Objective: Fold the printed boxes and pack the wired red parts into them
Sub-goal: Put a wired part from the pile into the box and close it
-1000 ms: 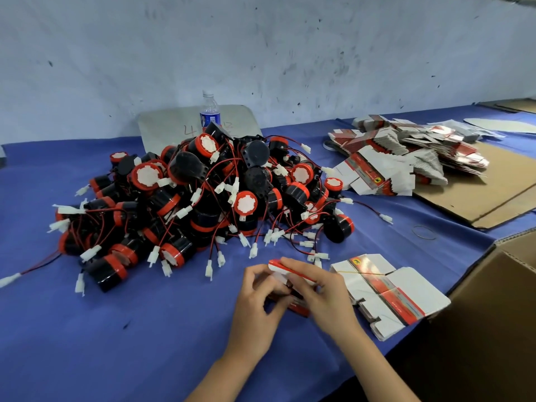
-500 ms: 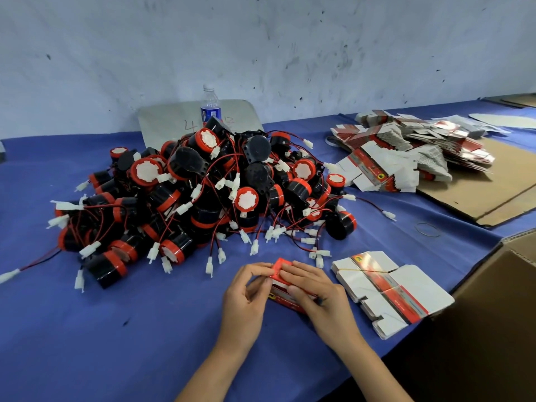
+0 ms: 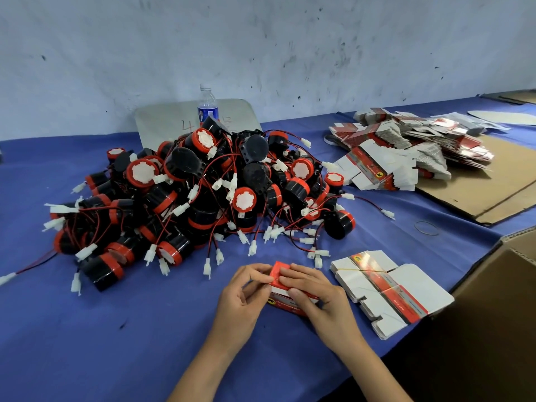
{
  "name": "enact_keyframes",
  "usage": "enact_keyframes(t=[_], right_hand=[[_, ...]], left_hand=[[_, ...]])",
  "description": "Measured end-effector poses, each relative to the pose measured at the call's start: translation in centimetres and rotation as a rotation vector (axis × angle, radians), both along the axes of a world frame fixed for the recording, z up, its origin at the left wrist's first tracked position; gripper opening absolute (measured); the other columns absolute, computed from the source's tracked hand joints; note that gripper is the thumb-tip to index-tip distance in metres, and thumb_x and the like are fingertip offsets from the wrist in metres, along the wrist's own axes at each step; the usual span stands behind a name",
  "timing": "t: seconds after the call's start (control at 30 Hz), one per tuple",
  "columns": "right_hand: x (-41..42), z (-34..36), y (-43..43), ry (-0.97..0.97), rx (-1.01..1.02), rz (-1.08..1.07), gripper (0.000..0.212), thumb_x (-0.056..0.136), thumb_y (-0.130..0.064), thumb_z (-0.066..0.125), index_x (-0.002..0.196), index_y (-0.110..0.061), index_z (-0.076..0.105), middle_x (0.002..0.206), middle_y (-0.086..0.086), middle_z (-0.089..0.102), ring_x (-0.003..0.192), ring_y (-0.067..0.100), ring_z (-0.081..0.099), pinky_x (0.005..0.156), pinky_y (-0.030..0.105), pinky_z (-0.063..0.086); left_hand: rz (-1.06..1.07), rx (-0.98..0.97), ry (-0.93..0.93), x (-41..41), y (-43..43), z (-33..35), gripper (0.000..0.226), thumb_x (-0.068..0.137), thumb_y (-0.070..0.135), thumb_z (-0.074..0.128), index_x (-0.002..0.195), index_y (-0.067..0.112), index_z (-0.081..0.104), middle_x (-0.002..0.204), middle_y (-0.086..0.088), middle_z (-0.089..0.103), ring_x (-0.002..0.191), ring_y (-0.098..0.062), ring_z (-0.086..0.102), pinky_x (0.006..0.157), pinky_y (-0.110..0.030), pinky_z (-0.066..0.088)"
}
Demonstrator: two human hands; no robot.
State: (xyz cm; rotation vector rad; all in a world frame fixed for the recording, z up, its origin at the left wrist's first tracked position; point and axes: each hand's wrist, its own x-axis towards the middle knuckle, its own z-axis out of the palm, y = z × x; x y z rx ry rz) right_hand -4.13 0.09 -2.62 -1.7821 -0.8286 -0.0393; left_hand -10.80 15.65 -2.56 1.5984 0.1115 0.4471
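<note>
Item: printed box (image 3: 279, 271), on the bench (image 3: 87, 329) at 6 o'clock of the wired red parts (image 3: 203, 192).
Change: held higher a second ago, now lowered, red end flap pressed down.
Left grip (image 3: 246, 288) and right grip (image 3: 316, 294) both pinch it.
Judged: nearly closed.

Scuffed, speckled pale-blue wall (image 3: 290, 39) behind blue-clothed table (image 3: 87, 343), flat even light.

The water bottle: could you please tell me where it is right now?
In the head view the water bottle stands upright at the table's far edge, left of centre, just behind the pile of wired red parts and before a grey board.
</note>
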Motion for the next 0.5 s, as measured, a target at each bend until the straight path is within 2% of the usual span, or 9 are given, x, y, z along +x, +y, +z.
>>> enact_keyframes(t=[0.17,0.33,0.5], right_hand=[[0.1,-0.4,0.0,-0.055,-0.031,-0.008,0.025,0.091,-0.018,0.061,0.112,-0.029,0.069,0.121,-0.022,0.064,0.127,0.000,0.047,0.103,0.022,0.041],[0.3,-0.2,-0.8,-0.137,-0.220,0.025,0.032,0.095,-0.031,0.053,0.126,-0.033,0.058,0.137,-0.022,0.051,0.143,0.006,0.023,0.114,0.046,0.029],[0.1,0.4,-1.8,-0.302,-0.392,0.075,0.038,0.100,-0.026,0.044,0.138,-0.028,0.049,0.149,-0.016,0.038,0.147,0.011,0.012,0.116,0.046,0.026]], left_hand=[[0.009,0.100,-0.017,-0.1,0.2,-0.2,0.021,0.089,-0.007,0.060,0.085,0.013,0.068,0.111,0.004,0.063,0.108,-0.012,0.063,0.085,-0.018,0.049],[0.047,0.320,-0.061,-0.3,0.6,-0.5,0.023,0.089,-0.003,0.062,0.087,0.019,0.069,0.111,0.017,0.062,0.109,-0.009,0.061,0.085,-0.018,0.050],[0.093,0.444,-0.077,-0.3,0.6,-0.6,0.026,0.084,-0.007,0.064,0.084,0.019,0.066,0.113,0.019,0.060,0.110,-0.009,0.060,0.085,-0.023,0.052]])
